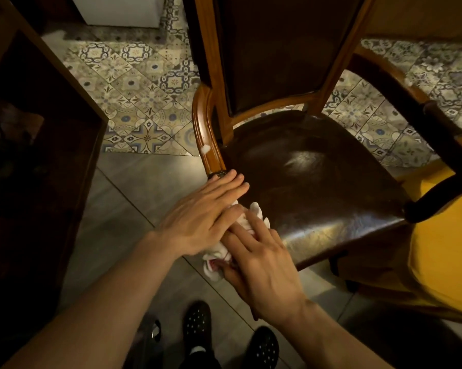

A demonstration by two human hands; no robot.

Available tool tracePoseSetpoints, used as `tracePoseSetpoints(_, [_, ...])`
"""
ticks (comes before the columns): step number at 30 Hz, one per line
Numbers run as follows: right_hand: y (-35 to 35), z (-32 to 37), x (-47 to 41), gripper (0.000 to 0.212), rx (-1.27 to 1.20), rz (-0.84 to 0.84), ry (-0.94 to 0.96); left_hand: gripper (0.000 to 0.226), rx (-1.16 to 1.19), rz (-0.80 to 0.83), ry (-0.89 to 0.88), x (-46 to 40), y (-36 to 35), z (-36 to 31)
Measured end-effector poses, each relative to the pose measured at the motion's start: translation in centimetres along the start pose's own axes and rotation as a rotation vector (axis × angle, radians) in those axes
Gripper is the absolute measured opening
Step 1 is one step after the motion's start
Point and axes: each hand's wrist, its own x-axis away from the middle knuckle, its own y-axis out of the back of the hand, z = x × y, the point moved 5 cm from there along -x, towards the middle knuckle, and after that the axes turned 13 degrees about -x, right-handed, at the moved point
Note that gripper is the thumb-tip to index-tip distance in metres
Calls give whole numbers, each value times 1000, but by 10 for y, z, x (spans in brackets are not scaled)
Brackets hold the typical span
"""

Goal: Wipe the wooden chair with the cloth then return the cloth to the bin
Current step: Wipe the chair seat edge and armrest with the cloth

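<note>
The wooden chair (317,166) stands in front of me, with a dark leather seat and back and a glossy left armrest (205,129). A white blob of foam (205,148) sits on that armrest. A white cloth (253,213) is wrapped around the armrest's front end. My left hand (200,219) lies flat on top of the cloth, fingers pointing toward the seat. My right hand (261,265) grips the cloth and the armrest from the front. Most of the cloth is hidden under both hands.
A dark wooden cabinet (38,155) stands close on the left. A yellow chair or stool (442,251) is at the right, beside the chair's right armrest (437,121). Patterned tiles (144,97) cover the floor behind. My dark shoes (197,326) are below. No bin is in view.
</note>
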Motion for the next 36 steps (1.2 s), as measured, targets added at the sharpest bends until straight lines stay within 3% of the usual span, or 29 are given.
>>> tracePoseSetpoints(6, [10,1,12,54,-34,39,7,54,19,-25,-15,3,-8,-2])
tracePoseSetpoints(11, [16,9,64,49,101,94,142,52,-3,-85,3,5,-11,-2])
tracePoseSetpoints(15, [25,13,82,39,68,60,199,54,-13,-118,3,4,-18,-5])
tracePoseSetpoints(19, [30,11,96,53,-63,22,110,55,-10,-142,17,3,-24,-3])
tracePoseSetpoints(22, [26,5,95,41,81,166,185,56,-4,-179,30,3,-28,-4])
tracePoseSetpoints(26, [30,-1,79,45,-104,77,80,56,16,-201,41,2,-31,-5])
tracePoseSetpoints(36, [29,-16,37,51,-282,134,2,57,25,-193,45,3,-26,-7])
